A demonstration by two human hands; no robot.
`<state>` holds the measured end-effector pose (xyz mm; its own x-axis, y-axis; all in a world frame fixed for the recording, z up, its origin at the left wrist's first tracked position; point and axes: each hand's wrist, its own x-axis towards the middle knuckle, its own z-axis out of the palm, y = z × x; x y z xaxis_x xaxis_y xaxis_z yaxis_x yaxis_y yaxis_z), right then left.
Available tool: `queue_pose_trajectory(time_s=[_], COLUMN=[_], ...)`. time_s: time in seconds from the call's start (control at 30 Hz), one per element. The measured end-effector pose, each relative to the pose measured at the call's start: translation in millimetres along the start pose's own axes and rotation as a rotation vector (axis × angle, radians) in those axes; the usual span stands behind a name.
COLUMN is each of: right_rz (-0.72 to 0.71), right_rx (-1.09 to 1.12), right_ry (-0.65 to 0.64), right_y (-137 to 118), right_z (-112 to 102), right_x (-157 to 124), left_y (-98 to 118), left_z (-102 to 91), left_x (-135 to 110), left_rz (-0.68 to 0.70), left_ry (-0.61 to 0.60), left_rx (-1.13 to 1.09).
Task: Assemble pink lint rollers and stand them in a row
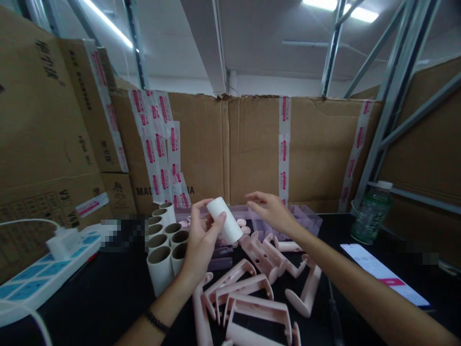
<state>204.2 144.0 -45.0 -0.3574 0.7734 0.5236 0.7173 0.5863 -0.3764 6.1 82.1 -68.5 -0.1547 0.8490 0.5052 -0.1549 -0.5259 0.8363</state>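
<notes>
My left hand, with a dark beaded bracelet at the wrist, is closed around a white cylinder that it holds tilted above the table. My right hand is up to the right of it, fingers stretched out and holding nothing, over a translucent purple divided tray. Small pink round pieces show between the hands. Below lie several pink plastic holder frames and arm-shaped parts in a loose pile. Left of my left hand, several white cardboard tubes stand upright, hollow ends up.
A white power strip with a plugged-in charger lies at left. A lit phone and a green-labelled bottle are at right, and a thin dark tool lies near the front. Taped cardboard walls and metal shelf posts enclose the black table.
</notes>
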Motion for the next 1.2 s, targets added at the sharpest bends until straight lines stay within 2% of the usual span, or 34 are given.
queue_pose_trajectory(time_s=[0.1,0.27,0.37,0.53,0.73,1.07,1.2], right_rz=[0.024,0.013,0.029,0.045,0.046,0.146,0.149], right_rx=[-0.256,-0.401,-0.447,-0.407,-0.328,-0.340,-0.311], right_ry=[-0.174,-0.356,-0.400,-0.352,-0.284,-0.283,-0.231], right_y=[14,17,15,11,9,17,19], right_z=[12,44,55,60,61,65,63], right_x=[17,35,39,37,34,36,37], left_y=[-1,3,4,6,7,3,4], left_z=[2.0,7.7,8.4,7.8,6.5,3.8,4.6], left_x=[1,-4,-7,-10,-7,-8,-6], left_rz=[-0.014,-0.024,-0.056,-0.073,-0.065,-0.069,-0.059], left_ry=[0.073,0.091,0.075,0.043,0.064,0.066,0.074], left_rx=[-0.133,-0.185,-0.180,-0.185,-0.206,-0.201,-0.189])
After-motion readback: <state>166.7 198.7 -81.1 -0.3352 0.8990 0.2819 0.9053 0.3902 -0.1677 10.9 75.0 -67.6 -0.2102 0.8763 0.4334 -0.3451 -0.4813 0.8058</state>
